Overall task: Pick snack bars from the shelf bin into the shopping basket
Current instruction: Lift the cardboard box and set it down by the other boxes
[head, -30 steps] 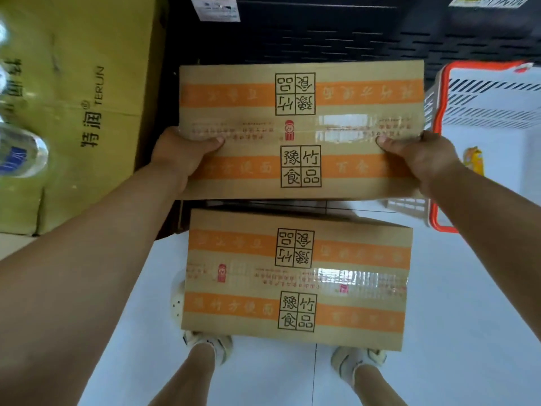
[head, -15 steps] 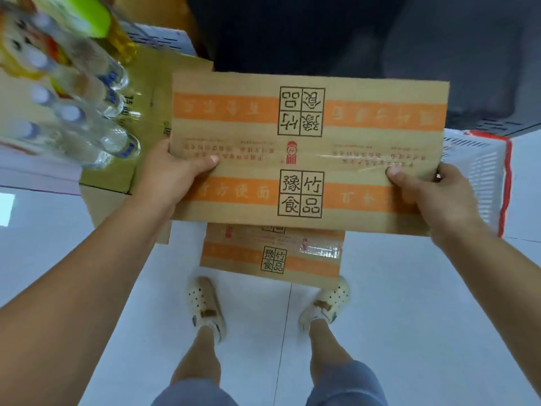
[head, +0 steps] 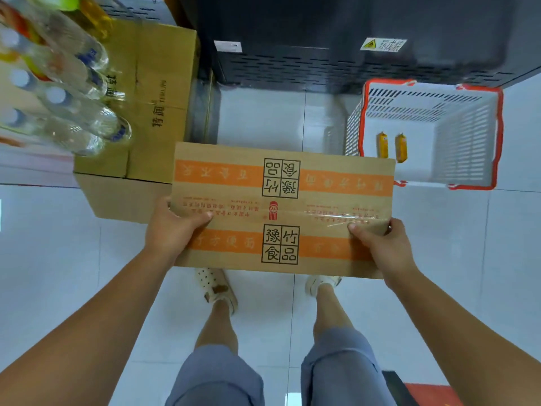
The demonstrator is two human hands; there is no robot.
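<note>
One taped carton [head: 281,212], brown with two orange bands and two square black logo stamps, is held level above the floor [head: 263,118]. The left grip [head: 172,230] clamps its left end and the right grip [head: 380,247] its right end. Both thumbs press the top face; the fingers go under and we cannot see them. We count two snack bars [head: 383,145] in yellow-orange wrappers; the first lies just beside the other bar [head: 400,148], not touching it, and both lie on the bottom of the basket [head: 363,118]. That is one basket, white lattice with a red rim, standing on the floor at the right, well apart from both grips. The held carton's far right corner covers the basket's near left corner in our view and comes just up to the bars' near ends. One plain carton [head: 146,112] sits on the floor at the left, its near right corner hidden behind the held one. The clear bottles [head: 73,112] at top left are blurred; we make out roughly four, count unsure. One dark slotted cabinet [head: 322,68] runs along the top and carries one white tag [head: 227,46] and one yellow warning sticker [head: 382,44]. Below the carton are two pale shoes [head: 216,285], toes partly hidden by it, and blue-grey shorts [head: 216,379].
</note>
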